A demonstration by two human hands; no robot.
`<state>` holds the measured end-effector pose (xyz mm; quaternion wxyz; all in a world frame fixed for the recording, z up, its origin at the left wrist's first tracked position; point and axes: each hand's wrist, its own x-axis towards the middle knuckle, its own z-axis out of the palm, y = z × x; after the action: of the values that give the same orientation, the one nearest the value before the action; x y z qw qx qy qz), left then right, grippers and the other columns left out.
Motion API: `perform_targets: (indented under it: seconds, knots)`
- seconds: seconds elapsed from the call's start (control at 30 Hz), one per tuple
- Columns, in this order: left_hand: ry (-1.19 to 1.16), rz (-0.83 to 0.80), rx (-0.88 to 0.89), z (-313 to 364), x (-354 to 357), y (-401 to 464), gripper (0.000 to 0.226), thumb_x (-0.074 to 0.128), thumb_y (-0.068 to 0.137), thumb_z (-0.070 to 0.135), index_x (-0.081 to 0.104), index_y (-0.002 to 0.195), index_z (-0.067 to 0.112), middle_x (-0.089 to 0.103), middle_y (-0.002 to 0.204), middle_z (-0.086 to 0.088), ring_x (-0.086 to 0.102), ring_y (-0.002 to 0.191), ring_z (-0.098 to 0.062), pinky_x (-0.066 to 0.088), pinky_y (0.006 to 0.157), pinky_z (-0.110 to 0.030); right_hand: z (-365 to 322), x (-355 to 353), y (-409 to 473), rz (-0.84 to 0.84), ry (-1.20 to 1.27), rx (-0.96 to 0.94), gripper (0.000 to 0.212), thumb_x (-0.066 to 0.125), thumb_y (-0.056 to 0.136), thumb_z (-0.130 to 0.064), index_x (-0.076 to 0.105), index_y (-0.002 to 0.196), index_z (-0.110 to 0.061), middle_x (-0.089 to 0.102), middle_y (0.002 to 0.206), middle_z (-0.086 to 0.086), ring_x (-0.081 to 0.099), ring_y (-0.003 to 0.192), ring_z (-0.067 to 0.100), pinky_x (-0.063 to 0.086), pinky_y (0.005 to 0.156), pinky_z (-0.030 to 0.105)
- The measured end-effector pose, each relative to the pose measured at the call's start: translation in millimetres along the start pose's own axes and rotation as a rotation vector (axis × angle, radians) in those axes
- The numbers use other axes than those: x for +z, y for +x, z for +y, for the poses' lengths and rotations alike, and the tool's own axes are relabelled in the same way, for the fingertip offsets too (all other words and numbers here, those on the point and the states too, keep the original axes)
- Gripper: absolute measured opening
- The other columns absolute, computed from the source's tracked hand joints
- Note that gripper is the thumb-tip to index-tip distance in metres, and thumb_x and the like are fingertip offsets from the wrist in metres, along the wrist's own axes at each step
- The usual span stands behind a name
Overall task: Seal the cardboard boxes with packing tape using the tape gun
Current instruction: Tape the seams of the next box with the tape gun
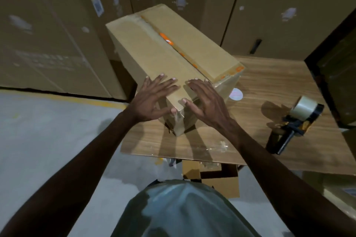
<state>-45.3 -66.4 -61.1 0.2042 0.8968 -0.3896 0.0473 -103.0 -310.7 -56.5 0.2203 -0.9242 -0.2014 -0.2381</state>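
Stacked cardboard cartons (48,31) all around at the back and left, pale floor (42,127) below, wood-grain table (269,79) in the middle of it

On that table, set at an angle, one long cardboard box (154,50), its near corner pointing toward the body, flaps closed down but centre seam (179,50) gaping a little, with orange contents showing through the slit. Glossy clear tape seemingly wrapped over the near corner (178,116) and along the near end; how far along the seam cannot be told from this angle

Left hand (152,98) laid flat on the top of the box near the close end, fingers spread and straight, thumb hooked down by the corner. Right hand (206,98) alongside it, fingers likewise spread and resting on the top edge, thumb on the near face. Neither hand curled round anything; both wide and pressing, holding nothing

Tape gun (296,121) lying on the table well to the right of the box, roll of clear tape (303,105) uppermost, dark handle pointing toward the table's near edge, untouched. Small pale round sticker (236,94) on the table just beside the box

Step in hand, by the look of it: smoothing tape down at the near end, or steadying and squaring the flaps. Seam along the top apparently not yet closed. Next move likely calls for the right hand to reach across for the gun, the left to keep the flaps pressed together, and the tape to start at one end and run straight along the gap
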Motion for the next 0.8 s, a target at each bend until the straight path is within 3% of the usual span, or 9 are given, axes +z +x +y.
perform_targets:
  seconds: [0.13,0.3,0.53,0.67,0.73,0.8]
  knots:
    - [0.094,0.051,0.056,-3.3,9.2,6.9,0.084,0.037,0.086,0.082,0.029,0.154,0.033,0.031,0.163,0.0,0.02,0.152,-0.027,0.011,0.116,-0.069,8.0,7.4,6.9,-0.089,-0.04,-0.026,0.066,0.05,0.099,-0.056,0.058,0.137,-0.002,0.058,0.143,0.014,0.049,0.138,0.025,0.022,0.124,0.043]
    - [0.1,0.063,0.029,-4.8,18.6,6.7,0.087,0.033,0.086,0.082,0.034,0.154,0.028,0.032,0.163,-0.001,0.02,0.151,-0.028,0.007,0.117,-0.065,14.6,10.1,4.3,-0.156,-0.137,-0.099,0.074,0.034,0.102,-0.062,0.051,0.143,-0.004,0.05,0.151,0.013,0.042,0.142,0.025,0.012,0.124,0.038]
    - [0.017,0.11,0.063,-1.3,8.3,-0.2,0.092,0.049,0.083,0.078,0.037,0.155,0.023,0.03,0.164,0.003,0.019,0.154,-0.02,0.003,0.121,-0.061,23.8,3.2,7.5,-0.279,-0.327,-0.281,0.075,0.037,0.1,-0.06,0.043,0.147,-0.001,0.044,0.153,0.021,0.04,0.141,0.034,0.025,0.119,0.049]
    - [-0.049,0.233,-0.02,13.0,14.7,0.1,0.092,0.056,0.078,0.078,0.049,0.149,0.019,0.04,0.158,0.002,0.028,0.151,-0.021,0.012,0.119,-0.066,28.8,-6.1,12.9,-0.333,-0.347,-0.38,0.074,0.037,0.1,-0.056,0.041,0.147,0.0,0.042,0.154,0.022,0.042,0.141,0.036,0.035,0.116,0.051]
    - [-0.014,0.278,-0.043,19.0,20.9,-0.1,0.093,0.059,0.077,0.077,0.052,0.147,0.017,0.042,0.157,0.0,0.03,0.15,-0.022,0.017,0.118,-0.067,38.0,-15.0,14.0,-0.381,-0.31,-0.428,0.076,0.038,0.099,-0.058,0.037,0.151,-0.003,0.037,0.158,0.02,0.037,0.145,0.034,0.03,0.118,0.051]
    - [0.067,0.286,-0.022,19.4,22.7,0.3,0.091,0.059,0.078,0.076,0.052,0.146,0.015,0.044,0.156,-0.004,0.035,0.148,-0.026,0.022,0.117,-0.066,48.9,-27.1,15.4,-0.378,-0.232,-0.335,0.082,0.041,0.098,-0.064,0.031,0.154,-0.006,0.031,0.162,0.015,0.028,0.15,0.031,0.02,0.122,0.052]
